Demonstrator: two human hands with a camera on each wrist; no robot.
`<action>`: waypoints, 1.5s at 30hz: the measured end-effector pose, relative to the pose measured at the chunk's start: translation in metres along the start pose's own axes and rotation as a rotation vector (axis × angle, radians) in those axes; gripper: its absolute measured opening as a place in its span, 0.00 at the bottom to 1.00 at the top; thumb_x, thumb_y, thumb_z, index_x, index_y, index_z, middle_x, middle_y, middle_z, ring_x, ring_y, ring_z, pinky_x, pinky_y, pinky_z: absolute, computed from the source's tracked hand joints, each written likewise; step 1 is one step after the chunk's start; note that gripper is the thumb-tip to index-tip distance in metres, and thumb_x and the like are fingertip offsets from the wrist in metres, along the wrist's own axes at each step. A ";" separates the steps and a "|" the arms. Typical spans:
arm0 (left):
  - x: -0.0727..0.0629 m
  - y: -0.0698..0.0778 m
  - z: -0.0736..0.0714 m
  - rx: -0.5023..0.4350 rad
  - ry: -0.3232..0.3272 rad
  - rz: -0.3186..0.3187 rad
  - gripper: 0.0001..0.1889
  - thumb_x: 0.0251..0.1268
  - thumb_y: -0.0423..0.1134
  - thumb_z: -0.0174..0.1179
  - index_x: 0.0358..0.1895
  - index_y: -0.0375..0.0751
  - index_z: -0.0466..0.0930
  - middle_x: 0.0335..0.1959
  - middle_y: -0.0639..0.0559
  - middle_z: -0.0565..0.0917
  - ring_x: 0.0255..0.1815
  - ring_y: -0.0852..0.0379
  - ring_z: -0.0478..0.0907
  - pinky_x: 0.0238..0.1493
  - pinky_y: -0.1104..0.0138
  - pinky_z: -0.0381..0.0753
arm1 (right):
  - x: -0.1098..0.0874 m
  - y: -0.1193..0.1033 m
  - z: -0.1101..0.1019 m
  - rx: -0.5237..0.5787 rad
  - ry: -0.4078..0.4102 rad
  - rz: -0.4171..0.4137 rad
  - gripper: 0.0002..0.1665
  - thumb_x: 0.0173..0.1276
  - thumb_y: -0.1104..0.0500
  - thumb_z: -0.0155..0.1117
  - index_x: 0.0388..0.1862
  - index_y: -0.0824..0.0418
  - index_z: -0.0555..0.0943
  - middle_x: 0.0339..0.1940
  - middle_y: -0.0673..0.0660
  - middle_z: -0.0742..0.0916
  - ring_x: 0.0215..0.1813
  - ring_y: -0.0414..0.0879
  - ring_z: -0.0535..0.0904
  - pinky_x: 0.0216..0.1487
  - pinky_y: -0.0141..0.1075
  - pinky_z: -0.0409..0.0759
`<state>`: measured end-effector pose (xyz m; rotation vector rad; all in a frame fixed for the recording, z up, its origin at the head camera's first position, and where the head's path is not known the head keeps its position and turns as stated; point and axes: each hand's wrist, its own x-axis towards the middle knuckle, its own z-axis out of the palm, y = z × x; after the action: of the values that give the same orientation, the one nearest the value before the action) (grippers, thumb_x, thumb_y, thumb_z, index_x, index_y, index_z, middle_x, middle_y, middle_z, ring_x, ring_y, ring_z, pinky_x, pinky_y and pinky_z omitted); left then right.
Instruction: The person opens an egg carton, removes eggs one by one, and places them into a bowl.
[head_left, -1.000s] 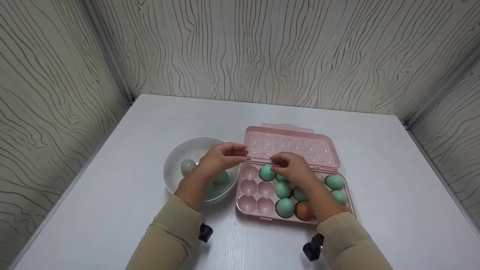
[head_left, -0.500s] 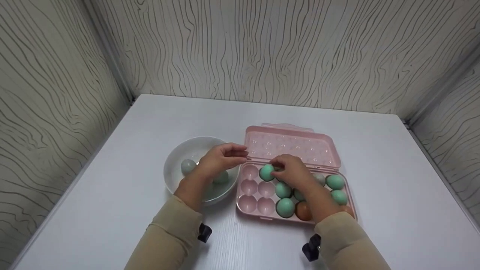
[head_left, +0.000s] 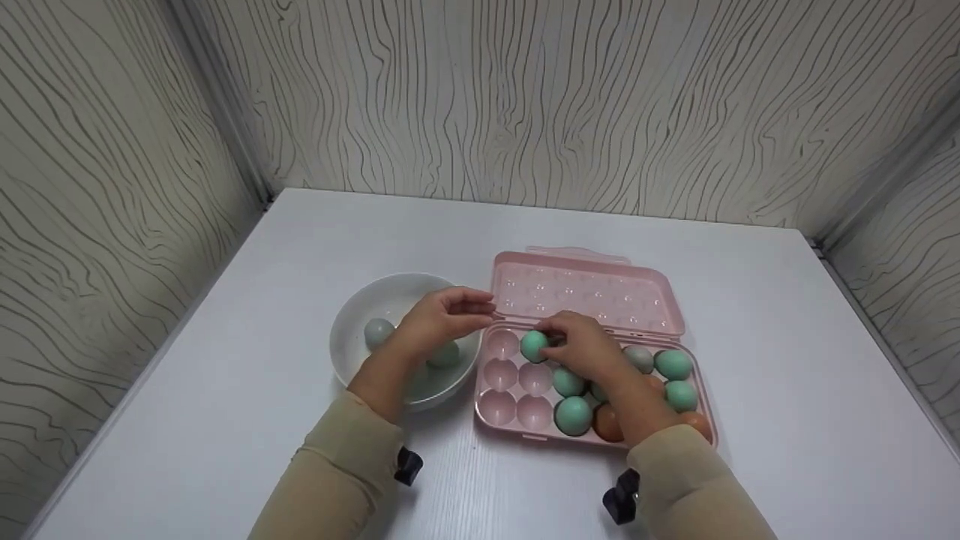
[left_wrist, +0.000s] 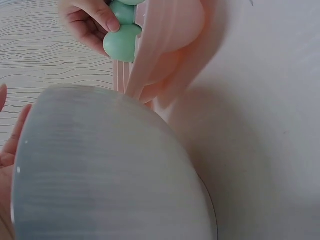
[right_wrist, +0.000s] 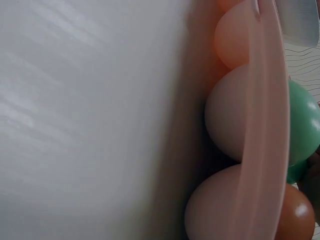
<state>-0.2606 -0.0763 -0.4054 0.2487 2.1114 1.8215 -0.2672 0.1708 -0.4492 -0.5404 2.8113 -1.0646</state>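
A pink egg carton (head_left: 497, 409) lies with its lid (head_left: 600, 300) folded back. Green, brown and pale eggs fill its right part, and several cups at the left are bare. My right hand (head_left: 585, 345) pinches a green egg (head_left: 532, 346) in the back row, thumb and fingers at its right side. That green egg (left_wrist: 120, 45) also shows in the left wrist view, under the thumb. Left of the carton stands a white bowl (head_left: 346, 356) with a pale egg (head_left: 377, 333) and a green egg (head_left: 445, 354). My left hand (head_left: 442, 315) hovers over the bowl, fingers loose, holding nothing.
The white table (head_left: 262, 300) reaches back to a wood-grain patterned wall (head_left: 495, 112), with side panels left and right. In the right wrist view the carton's front rim (right_wrist: 265, 125) blocks most of the eggs behind it.
My right hand has lowered slightly and its thumb and fingers have come onto the green egg. The left hand stays where it was over the bowl.
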 end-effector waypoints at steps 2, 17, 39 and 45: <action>-0.002 0.003 0.001 0.006 0.000 -0.007 0.22 0.53 0.40 0.66 0.53 0.44 0.76 0.47 0.51 0.82 0.50 0.58 0.77 0.55 0.64 0.73 | 0.000 0.001 0.000 -0.010 -0.009 0.032 0.18 0.53 0.57 0.70 0.45 0.49 0.82 0.39 0.46 0.82 0.43 0.44 0.77 0.49 0.41 0.74; -0.001 -0.001 0.005 0.107 0.045 -0.091 0.23 0.45 0.51 0.69 0.49 0.58 0.78 0.44 0.59 0.83 0.49 0.64 0.77 0.57 0.61 0.71 | -0.002 0.002 0.000 -0.083 -0.006 0.091 0.21 0.50 0.52 0.72 0.45 0.43 0.81 0.41 0.44 0.81 0.42 0.43 0.74 0.48 0.41 0.72; 0.000 -0.001 0.006 0.157 0.013 -0.033 0.23 0.46 0.52 0.68 0.50 0.59 0.78 0.46 0.60 0.82 0.50 0.66 0.76 0.59 0.62 0.69 | -0.002 -0.030 -0.034 0.127 -0.002 0.017 0.20 0.51 0.54 0.72 0.44 0.51 0.81 0.44 0.48 0.83 0.52 0.45 0.77 0.56 0.44 0.73; 0.000 -0.001 0.010 0.109 -0.029 0.002 0.22 0.51 0.45 0.67 0.52 0.55 0.77 0.48 0.58 0.81 0.51 0.63 0.76 0.58 0.62 0.70 | -0.004 -0.051 -0.041 0.224 -0.033 0.012 0.20 0.51 0.54 0.72 0.45 0.51 0.81 0.45 0.47 0.83 0.54 0.45 0.77 0.57 0.46 0.72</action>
<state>-0.2573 -0.0672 -0.4077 0.3023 2.1938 1.6960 -0.2563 0.1622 -0.3849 -0.5114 2.6171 -1.3320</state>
